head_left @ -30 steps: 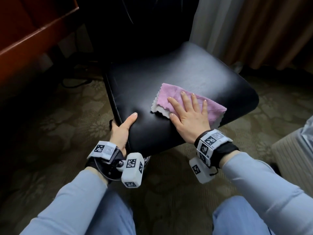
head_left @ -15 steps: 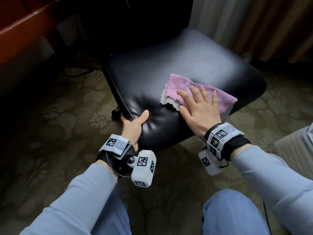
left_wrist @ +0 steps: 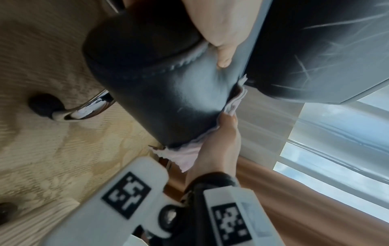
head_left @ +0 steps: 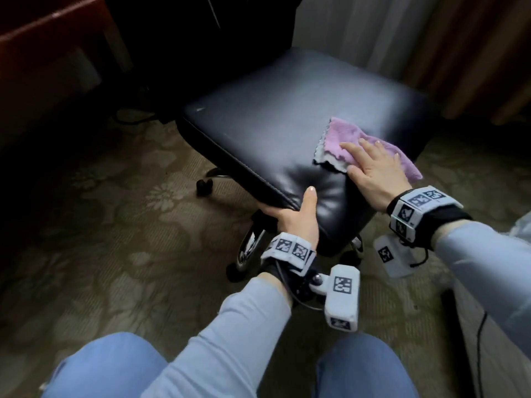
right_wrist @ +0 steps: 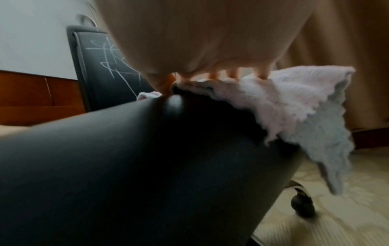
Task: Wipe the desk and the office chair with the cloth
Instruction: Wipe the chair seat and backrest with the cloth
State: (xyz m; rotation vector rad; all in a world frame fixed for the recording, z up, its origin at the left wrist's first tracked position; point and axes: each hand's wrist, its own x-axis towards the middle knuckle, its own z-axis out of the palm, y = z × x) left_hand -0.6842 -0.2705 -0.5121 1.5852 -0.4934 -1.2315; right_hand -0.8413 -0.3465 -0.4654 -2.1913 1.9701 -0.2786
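Observation:
The black leather office chair seat [head_left: 287, 116] fills the middle of the head view. A pink cloth [head_left: 342, 137] with a grey underside lies on the seat's near right edge. My right hand [head_left: 373, 165] presses flat on the cloth with straight fingers. In the right wrist view the cloth [right_wrist: 294, 106] hangs over the seat's edge [right_wrist: 147, 158]. My left hand [head_left: 296, 216] grips the seat's near front corner, thumb on top and fingers curled under. The left wrist view shows that thumb [left_wrist: 223, 56] on the leather seat [left_wrist: 168, 99] and the cloth [left_wrist: 185, 156] beyond.
A reddish wooden desk [head_left: 43, 33] stands at the far left. Curtains [head_left: 431, 38] hang behind the chair. The chair's chrome base with castors [head_left: 250, 245] rests on patterned carpet [head_left: 115, 225]. A pale upholstered piece [head_left: 502, 326] is at the right edge, my knees below.
The seat has swung round under my hands and my view has shifted. My right hand and the cloth now sit at the seat's right edge. The left hand keeps its grip.

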